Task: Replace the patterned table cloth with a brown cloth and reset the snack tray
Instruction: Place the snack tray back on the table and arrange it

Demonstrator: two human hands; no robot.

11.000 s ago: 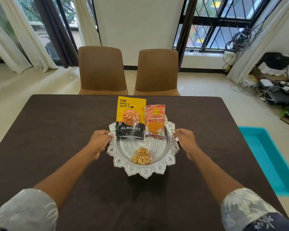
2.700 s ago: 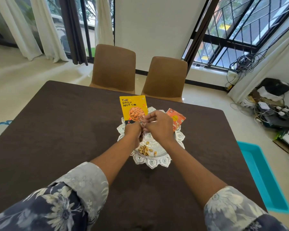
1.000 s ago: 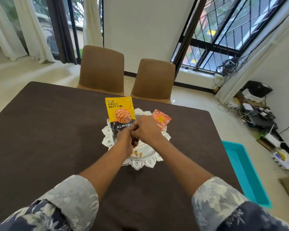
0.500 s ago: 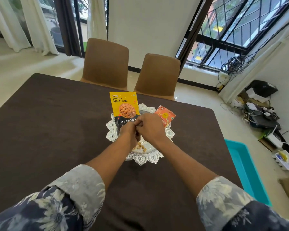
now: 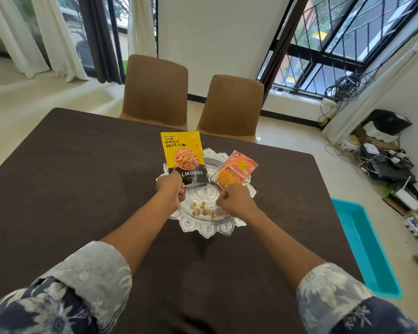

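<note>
A dark brown cloth (image 5: 82, 189) covers the table. On it stands an ornate silver snack tray (image 5: 209, 230). A yellow-and-black almonds pouch (image 5: 182, 156) and an orange snack packet (image 5: 235, 171) lean on the tray's far rim, and several loose nuts (image 5: 202, 210) lie in its bowl. My left hand (image 5: 169, 190) is curled into a fist at the pouch's lower left corner and covers that corner. My right hand (image 5: 234, 198) is curled above the tray's right side, just in front of the orange packet. Whether either fist holds anything is hidden.
Two brown chairs (image 5: 155, 92) stand at the table's far edge. A turquoise tub (image 5: 364, 247) lies on the floor to the right. Cables and electronics (image 5: 386, 160) clutter the right wall beneath the barred window.
My hands, which were pressed together over the tray's middle, have parted: the left went toward the almonds pouch, the right toward the orange packet. The nuts now show between them.
</note>
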